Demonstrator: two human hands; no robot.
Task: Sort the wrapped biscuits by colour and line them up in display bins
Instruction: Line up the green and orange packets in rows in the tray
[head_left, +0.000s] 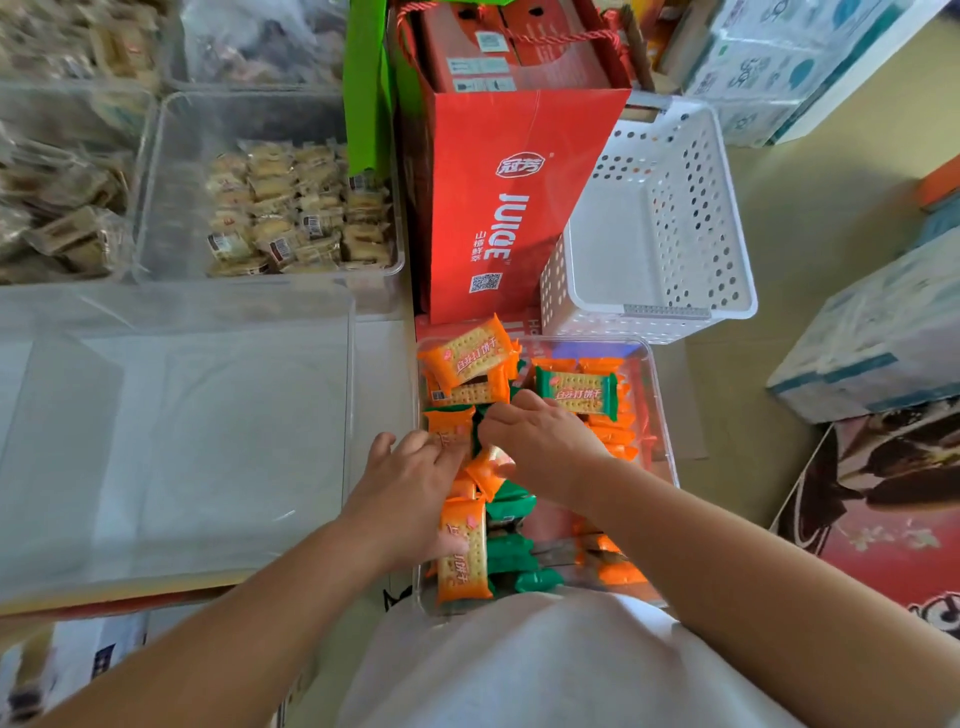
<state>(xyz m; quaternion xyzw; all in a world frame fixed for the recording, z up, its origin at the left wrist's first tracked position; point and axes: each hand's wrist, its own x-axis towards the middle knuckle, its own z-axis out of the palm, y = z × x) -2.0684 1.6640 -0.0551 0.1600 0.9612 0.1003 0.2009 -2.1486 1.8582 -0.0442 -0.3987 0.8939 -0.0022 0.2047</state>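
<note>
Left hand thumb pinches orange pack; right hand fingertips blurred, grip unclear; clear bin near edge hidden by shirt.

Open reach into large clear bin at left and white perforated basket at far right. Straight ahead, blocked by tall red juice carton just behind crowded biscuit bin.
</note>
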